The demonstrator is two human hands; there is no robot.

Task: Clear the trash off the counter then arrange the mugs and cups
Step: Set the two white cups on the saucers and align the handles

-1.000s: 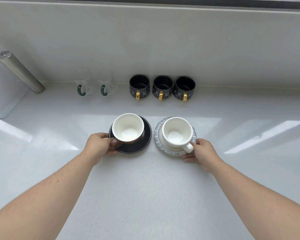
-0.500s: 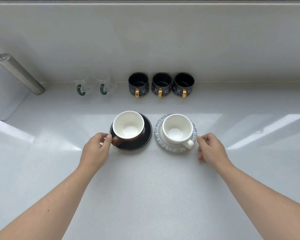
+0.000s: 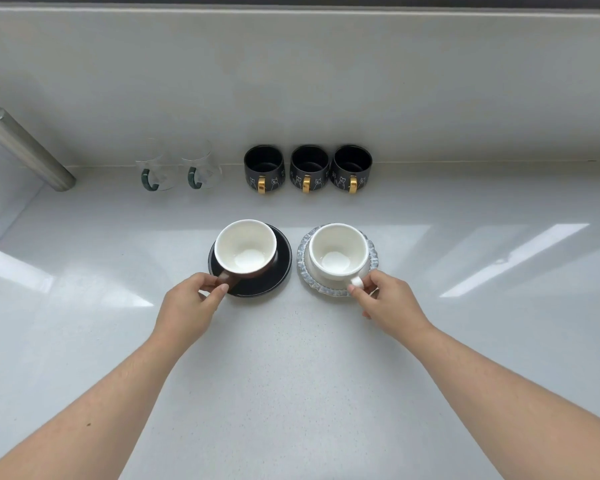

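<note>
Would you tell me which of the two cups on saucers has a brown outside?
It is the cup on the black saucer, pinched by the left hand; the other cup is white all over and sits on a bluish, frilled saucer.

Cups, mugs and saucers, counted.
Three black mugs (image 3: 308, 169), two glass mugs (image 3: 177, 169) beside them, two white-lined cups (image 3: 291, 249), two saucers (image 3: 293, 271).

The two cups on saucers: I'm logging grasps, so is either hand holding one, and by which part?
Left hand pinches the brown cup by its handle. Right hand pinches the white cup by its handle. Both cups sit on their saucers.
</note>
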